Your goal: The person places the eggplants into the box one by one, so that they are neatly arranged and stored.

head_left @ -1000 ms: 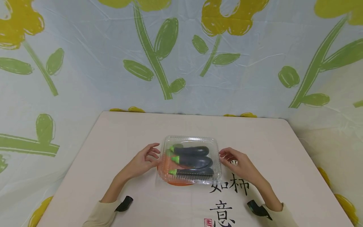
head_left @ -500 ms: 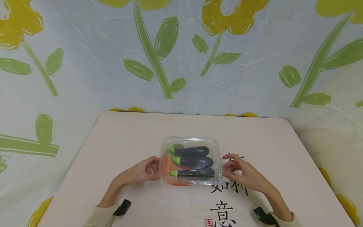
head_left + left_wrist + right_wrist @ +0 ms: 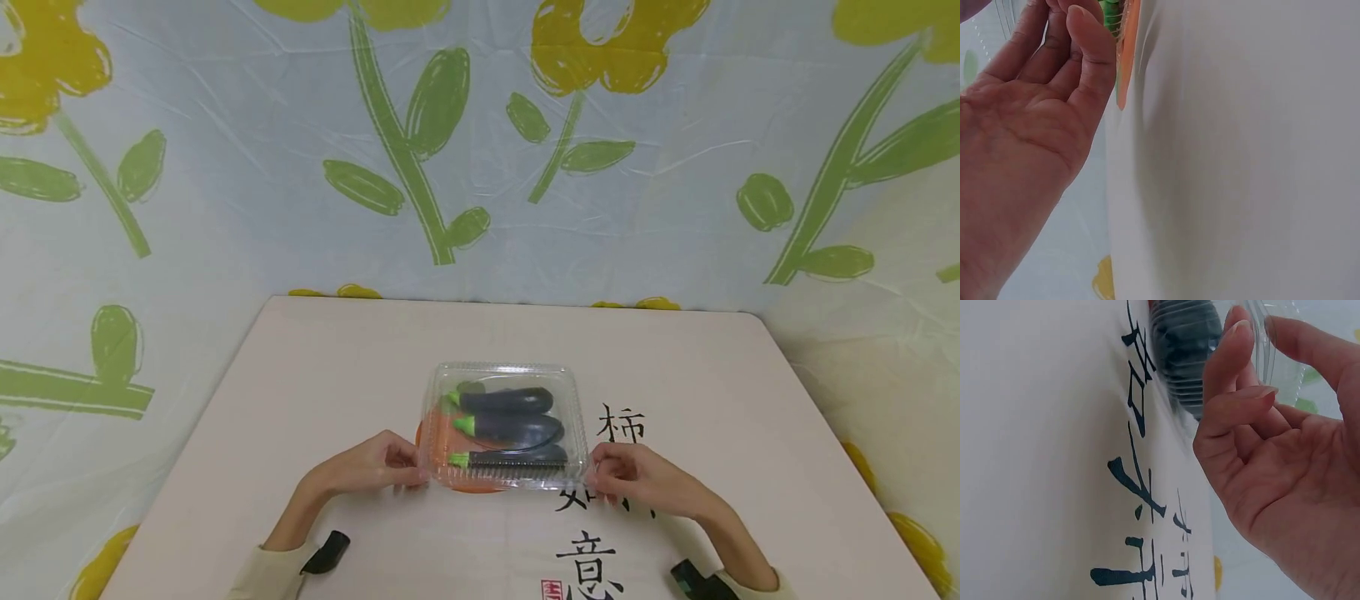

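Note:
A clear plastic clamshell box (image 3: 502, 367) lies on the table in the head view, its lid down over the contents. Inside are three dark eggplants (image 3: 510, 429) with green stem ends, lying side by side. My left hand (image 3: 375, 462) has its fingers curled at the box's near left corner. At the near right corner, my right hand (image 3: 641, 479) pinches the rim. The right wrist view shows that clear rim (image 3: 1263, 353) between thumb and forefinger. In the left wrist view the left fingertips (image 3: 1082, 19) are partly cut off at the top.
Under the box shows an orange patch (image 3: 476, 490) on the pale table (image 3: 337, 350). Black brush characters (image 3: 585, 554) and a red seal mark run down the right of the box. A flowered cloth (image 3: 480, 167) hangs behind the table.
Both hands have moved down along the box's sides to its near corners. Their fingers have curled in to the rim. The box has stayed in nearly the same place.

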`<action>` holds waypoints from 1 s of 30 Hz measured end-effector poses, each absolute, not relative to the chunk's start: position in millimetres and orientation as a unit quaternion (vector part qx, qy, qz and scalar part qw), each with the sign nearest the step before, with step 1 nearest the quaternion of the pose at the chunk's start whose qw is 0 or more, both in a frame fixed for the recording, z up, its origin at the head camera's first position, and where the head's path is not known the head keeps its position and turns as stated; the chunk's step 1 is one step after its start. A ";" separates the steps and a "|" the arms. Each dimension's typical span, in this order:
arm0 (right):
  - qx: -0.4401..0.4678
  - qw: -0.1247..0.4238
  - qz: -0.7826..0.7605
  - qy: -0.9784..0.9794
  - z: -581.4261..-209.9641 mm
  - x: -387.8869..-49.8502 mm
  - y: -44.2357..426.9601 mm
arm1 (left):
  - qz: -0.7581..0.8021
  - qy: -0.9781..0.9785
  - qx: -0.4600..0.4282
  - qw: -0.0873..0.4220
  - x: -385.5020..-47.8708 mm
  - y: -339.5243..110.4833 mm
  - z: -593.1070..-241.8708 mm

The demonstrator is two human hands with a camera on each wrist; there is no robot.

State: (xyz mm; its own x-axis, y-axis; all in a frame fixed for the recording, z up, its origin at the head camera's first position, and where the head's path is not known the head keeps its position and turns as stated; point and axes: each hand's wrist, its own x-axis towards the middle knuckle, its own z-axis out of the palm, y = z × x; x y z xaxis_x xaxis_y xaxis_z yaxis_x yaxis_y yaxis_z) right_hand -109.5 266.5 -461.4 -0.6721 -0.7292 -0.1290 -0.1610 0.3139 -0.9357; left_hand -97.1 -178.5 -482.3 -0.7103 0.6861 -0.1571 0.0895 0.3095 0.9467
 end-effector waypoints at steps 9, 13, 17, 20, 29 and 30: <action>-0.271 0.315 -0.543 0.730 -466.3 -111.5 264.2 | 0.550 0.745 0.251 0.282 -98.6 -179.0 -484.3; -0.275 0.306 -0.554 0.724 -469.4 -113.4 264.3 | 0.563 0.737 0.247 0.279 -99.2 -179.0 -485.5; -0.278 0.317 -0.559 0.714 -472.4 -114.9 264.1 | 0.573 0.731 0.243 0.281 -99.4 -179.5 -486.9; -0.278 0.323 -0.560 0.710 -473.7 -115.2 264.2 | 0.574 0.730 0.239 0.284 -99.6 -179.9 -487.9; -0.263 0.315 -0.577 0.706 -474.8 -111.9 262.7 | 0.584 0.713 0.240 0.303 -101.0 -180.3 -491.0; -0.257 0.315 -0.578 0.707 -474.9 -111.7 262.4 | 0.586 0.711 0.241 0.304 -101.0 -180.4 -491.5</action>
State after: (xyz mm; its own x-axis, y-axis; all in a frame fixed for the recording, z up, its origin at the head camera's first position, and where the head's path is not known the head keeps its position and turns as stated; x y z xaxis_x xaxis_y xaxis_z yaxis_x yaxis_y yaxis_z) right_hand -111.7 262.4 -474.9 -0.6692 -0.7280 -0.1489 0.0011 0.1994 -0.9799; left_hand -101.0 -180.4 -491.5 -0.6989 0.6995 -0.1490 -0.0130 0.1960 0.9805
